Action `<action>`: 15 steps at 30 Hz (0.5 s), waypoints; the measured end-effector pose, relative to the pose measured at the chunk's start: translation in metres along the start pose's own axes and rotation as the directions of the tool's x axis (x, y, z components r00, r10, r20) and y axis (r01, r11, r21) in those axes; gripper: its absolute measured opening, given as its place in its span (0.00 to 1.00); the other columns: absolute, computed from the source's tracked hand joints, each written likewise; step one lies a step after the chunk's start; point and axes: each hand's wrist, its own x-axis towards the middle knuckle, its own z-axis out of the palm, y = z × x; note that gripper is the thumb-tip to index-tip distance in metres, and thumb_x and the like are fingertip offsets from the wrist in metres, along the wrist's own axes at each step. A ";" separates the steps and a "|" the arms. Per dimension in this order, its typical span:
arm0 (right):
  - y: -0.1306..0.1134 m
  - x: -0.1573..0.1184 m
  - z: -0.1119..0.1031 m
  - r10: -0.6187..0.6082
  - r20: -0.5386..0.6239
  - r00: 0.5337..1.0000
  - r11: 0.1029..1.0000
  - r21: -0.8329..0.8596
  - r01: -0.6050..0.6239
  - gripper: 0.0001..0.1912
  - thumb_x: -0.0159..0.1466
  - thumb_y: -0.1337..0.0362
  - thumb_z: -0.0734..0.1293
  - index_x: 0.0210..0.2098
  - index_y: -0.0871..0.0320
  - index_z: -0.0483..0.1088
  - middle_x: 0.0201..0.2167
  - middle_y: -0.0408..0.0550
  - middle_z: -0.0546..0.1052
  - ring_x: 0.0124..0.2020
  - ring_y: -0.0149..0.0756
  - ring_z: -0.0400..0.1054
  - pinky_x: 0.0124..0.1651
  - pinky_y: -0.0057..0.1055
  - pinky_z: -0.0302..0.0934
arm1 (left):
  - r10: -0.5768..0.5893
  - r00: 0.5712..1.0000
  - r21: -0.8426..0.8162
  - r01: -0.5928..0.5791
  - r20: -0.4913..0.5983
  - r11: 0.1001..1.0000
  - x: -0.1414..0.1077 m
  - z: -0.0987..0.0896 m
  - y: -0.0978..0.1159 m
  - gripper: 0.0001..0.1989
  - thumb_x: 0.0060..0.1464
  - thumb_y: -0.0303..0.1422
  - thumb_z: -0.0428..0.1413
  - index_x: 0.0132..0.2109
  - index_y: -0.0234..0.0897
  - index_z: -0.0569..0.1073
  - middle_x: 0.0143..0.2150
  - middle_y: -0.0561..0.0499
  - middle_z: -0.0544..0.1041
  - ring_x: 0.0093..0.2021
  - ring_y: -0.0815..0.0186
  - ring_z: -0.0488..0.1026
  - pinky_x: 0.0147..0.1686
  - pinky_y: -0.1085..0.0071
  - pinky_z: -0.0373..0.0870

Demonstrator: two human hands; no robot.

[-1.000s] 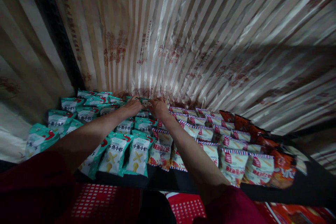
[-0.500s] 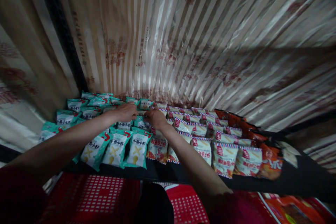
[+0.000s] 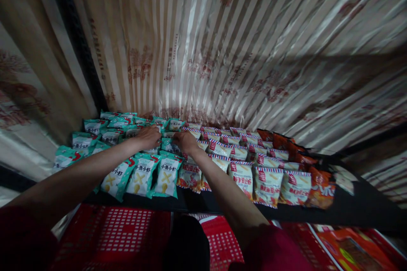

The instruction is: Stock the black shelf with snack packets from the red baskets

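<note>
Rows of teal-and-white snack bags stand on a dark shelf [image 3: 203, 203]. My left hand [image 3: 149, 137] is over the middle rows, its fingers bent down and closed at the top of a teal snack bag [image 3: 152, 151], partly hidden beneath it. My right hand [image 3: 187, 141] reaches in from the other side, fingers pinched at the upper right corner of a neighbouring teal snack bag [image 3: 171, 146]. A front-row teal bag [image 3: 167, 174] stands nearer to me. White snack bags with red-and-blue striped edges [image 3: 269, 184] stand right of my right forearm.
Orange snack bags [image 3: 320, 188] line the right end of the rows. Below the shelf are red perforated baskets [image 3: 127, 230] and an orange package [image 3: 352, 247]. A striped, flowered curtain [image 3: 190, 51] hangs behind, with a dark upright post [image 3: 79, 38] at left.
My hands have drawn slightly apart, the left one moving a little left. The view has shifted slightly; the bags keep their rows.
</note>
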 end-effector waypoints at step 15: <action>-0.022 -0.059 -0.009 0.037 -0.328 0.944 0.983 0.180 0.024 0.16 0.64 0.64 0.59 0.51 0.57 0.67 0.46 0.53 0.72 0.48 0.40 0.64 0.51 0.35 0.59 | 0.015 0.974 0.018 -0.011 -0.225 1.000 -0.031 -0.012 0.021 0.09 0.57 0.31 0.50 0.34 0.33 0.74 0.36 0.44 0.72 0.43 0.60 0.66 0.42 0.65 0.66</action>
